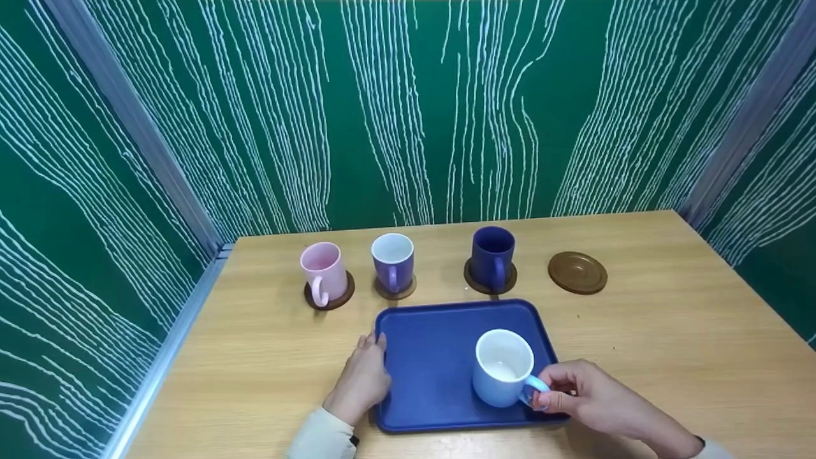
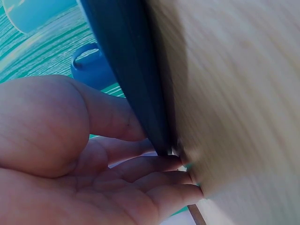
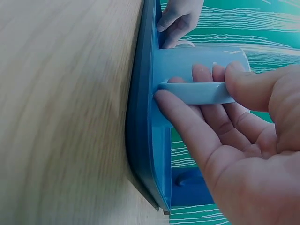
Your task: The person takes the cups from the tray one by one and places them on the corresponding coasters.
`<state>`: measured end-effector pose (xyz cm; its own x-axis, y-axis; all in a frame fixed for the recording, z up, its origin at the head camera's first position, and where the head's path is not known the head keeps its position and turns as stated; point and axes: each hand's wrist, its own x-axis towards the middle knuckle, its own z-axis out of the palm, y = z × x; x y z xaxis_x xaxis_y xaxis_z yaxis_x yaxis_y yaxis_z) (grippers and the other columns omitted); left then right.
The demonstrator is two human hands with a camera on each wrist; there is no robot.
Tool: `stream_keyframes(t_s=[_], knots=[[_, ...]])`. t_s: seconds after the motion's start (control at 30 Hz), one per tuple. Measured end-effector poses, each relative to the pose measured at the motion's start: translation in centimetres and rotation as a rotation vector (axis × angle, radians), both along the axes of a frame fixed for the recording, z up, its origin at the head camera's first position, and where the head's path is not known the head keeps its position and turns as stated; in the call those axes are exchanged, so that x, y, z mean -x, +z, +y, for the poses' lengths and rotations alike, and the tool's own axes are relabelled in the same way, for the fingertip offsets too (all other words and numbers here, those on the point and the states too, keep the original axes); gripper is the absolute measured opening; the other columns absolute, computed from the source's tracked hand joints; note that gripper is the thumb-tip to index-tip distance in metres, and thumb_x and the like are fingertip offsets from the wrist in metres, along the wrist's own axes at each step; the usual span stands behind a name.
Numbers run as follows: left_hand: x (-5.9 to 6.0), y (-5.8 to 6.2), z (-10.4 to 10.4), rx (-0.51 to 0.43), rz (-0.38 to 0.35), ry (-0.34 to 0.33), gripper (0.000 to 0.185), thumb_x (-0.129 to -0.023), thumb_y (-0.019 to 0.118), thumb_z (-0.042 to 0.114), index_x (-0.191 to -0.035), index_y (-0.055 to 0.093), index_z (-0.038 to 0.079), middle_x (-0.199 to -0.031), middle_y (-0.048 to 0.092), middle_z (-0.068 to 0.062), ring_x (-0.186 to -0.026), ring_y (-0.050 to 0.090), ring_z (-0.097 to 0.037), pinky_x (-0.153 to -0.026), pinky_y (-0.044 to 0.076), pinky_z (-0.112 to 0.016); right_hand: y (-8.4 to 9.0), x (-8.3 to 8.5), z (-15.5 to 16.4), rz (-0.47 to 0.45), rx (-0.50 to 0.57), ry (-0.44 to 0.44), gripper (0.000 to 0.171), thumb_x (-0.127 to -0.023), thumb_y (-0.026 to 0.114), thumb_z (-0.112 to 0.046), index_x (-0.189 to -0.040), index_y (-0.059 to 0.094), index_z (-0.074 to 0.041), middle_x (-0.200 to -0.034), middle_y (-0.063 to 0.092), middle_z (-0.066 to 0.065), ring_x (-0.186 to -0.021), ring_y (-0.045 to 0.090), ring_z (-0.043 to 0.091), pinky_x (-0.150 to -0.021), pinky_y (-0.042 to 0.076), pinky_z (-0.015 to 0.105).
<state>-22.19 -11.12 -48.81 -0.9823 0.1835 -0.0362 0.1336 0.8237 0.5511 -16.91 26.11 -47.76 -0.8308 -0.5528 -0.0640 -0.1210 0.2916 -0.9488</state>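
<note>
A light blue mug (image 1: 501, 376) with a white inside stands upright at the right part of a dark blue tray (image 1: 427, 363). My right hand (image 1: 583, 395) holds the mug by its handle, thumb on one side and fingers on the other; the right wrist view shows the handle (image 3: 201, 93) between them. At the tray's left edge is my left hand (image 1: 363, 379). In the left wrist view its thumb (image 2: 112, 115) lies over the tray's rim and its fingers (image 2: 154, 180) reach along the outer side, gripping the edge. The thumb's tip is hidden.
Behind the tray, a pink mug (image 1: 325, 274), a purple mug with white inside (image 1: 393, 261) and a dark blue mug (image 1: 492, 258) stand on round coasters. A bare brown coaster (image 1: 577, 273) lies at the right on the wooden table (image 1: 669, 306). Green patterned walls (image 1: 446, 115) enclose the table.
</note>
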Motion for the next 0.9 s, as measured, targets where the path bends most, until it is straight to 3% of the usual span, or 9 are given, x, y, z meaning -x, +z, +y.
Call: stream_keyframes(t_s=[0.3,0.5,0.73,0.9], knots=[[-0.1,0.1,0.0,-0.006,0.012,0.003,0.061,-0.086,0.056,-0.012,-0.147,0.047,-0.014,-0.157,0.040,-0.033,-0.148,0.031,-0.054,-0.121,0.029,-0.059,0.2,-0.1,-0.1,0.083,-0.064,-0.049,0.014,-0.098,0.070,-0.020,-0.097,0.075,-0.007,-0.090,0.073,0.003,-0.082,0.062,0.007,-0.072,0.055,0.022],[-0.3,-0.1,0.0,-0.016,0.008,0.003,0.060,-0.087,0.058,-0.011,-0.146,0.047,-0.014,-0.158,0.039,-0.032,-0.148,0.031,-0.053,-0.121,0.028,-0.059,0.3,0.0,-0.1,0.085,-0.116,-0.088,0.013,-0.098,0.071,-0.023,-0.096,0.075,-0.011,-0.090,0.073,0.001,-0.082,0.062,0.008,-0.071,0.054,0.022],[-0.1,0.0,0.2,0.004,-0.012,0.018,0.060,-0.087,0.057,-0.011,-0.147,0.048,-0.013,-0.157,0.040,-0.032,-0.149,0.031,-0.052,-0.122,0.028,-0.058,0.3,0.1,-0.6,0.205,-0.089,-0.112,0.008,-0.097,0.071,-0.019,-0.092,0.075,-0.014,-0.086,0.072,-0.001,-0.078,0.061,0.004,-0.066,0.052,0.022],[0.0,0.1,0.2,0.001,-0.019,0.033,0.061,-0.087,0.059,-0.010,-0.147,0.048,-0.012,-0.158,0.040,-0.031,-0.150,0.030,-0.051,-0.122,0.028,-0.058,1.1,0.5,-0.6,0.142,-0.110,-0.151,0.012,-0.099,0.069,-0.021,-0.095,0.075,-0.011,-0.092,0.073,0.001,-0.084,0.065,0.007,-0.073,0.056,0.022]])
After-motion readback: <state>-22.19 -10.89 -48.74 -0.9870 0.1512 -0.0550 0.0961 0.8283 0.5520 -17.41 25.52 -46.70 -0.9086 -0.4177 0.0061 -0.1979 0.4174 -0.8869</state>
